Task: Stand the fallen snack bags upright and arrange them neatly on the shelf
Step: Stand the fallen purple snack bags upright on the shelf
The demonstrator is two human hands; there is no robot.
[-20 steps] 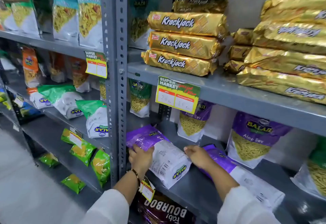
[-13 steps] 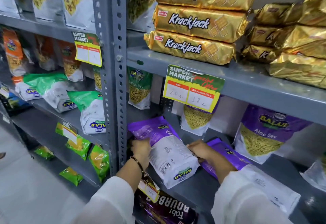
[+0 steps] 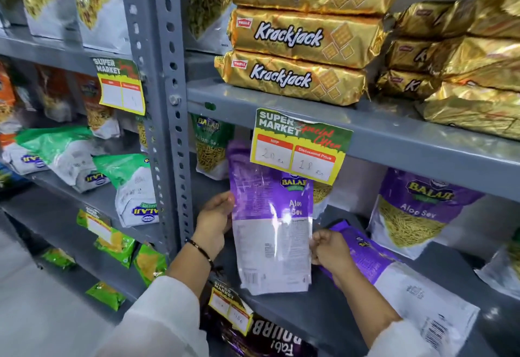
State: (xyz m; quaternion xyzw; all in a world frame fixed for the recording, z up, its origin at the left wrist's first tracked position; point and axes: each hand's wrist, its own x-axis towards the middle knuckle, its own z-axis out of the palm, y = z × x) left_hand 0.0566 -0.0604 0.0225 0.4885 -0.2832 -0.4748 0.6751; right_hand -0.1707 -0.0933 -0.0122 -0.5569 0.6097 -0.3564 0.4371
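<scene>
Landmark: price tag (image 3: 299,145) on the upper shelf's edge. It reads "SUPER MARKET Special Offer", handwritten 20, "Discounted Price" 18.

Change: half a second ago the purple Aloo Sev bag (image 3: 271,230) lay flat on the lower shelf (image 3: 318,314). Now it stands upright straight below the tag, top tucked behind it, bottom edge on the shelf, back panel and barcode facing out. Judgement: the lift for this bag is done. It may need turning front-out, then seating back in the row.

Left hand (image 3: 213,223) below-left of the tag, fingers on the bag's left edge. Right hand (image 3: 329,249) below-right, fingers pinching the bag's right edge low down. Both are holding the bag.

Still down: second purple bag (image 3: 394,278), flat, below-right of the tag, running under the right forearm. Likely next.

Already upright: "BALAJI Aloo Sev" bag (image 3: 416,210) right of the tag; green Balaji bag (image 3: 211,145) left of it, reads roughly "Ratlami Sev".

Above the tag: three stacked gold "Parle Krackjack" packs (image 3: 295,35).

Far left of the tag, in the next bay: toppled green bags (image 3: 132,187), Balaji logo upside down. They also need standing.
</scene>
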